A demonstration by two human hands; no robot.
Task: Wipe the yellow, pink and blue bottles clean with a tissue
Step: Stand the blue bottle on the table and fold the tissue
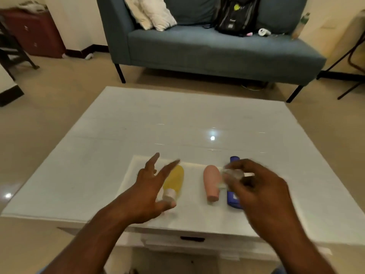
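Observation:
Three bottles lie side by side on a white mat [195, 210] near the front of the white table [177, 119]. The yellow bottle [175, 180] is on the left, its pale cap toward me. The pink bottle [212, 182] lies in the middle. On the right is the blue bottle [233, 198], mostly hidden by my right hand. My left hand [152, 190] hovers open, fingers spread, just left of and partly over the yellow bottle. My right hand [254, 186] is shut on a crumpled white tissue [232, 175], above the blue bottle.
A blue-grey sofa [207, 48] stands behind the table, with pale cushions [152, 12] and a black backpack [237, 14] on it. A dark red cabinet [33, 32] is at the far left and black folding legs [353, 62] at the far right.

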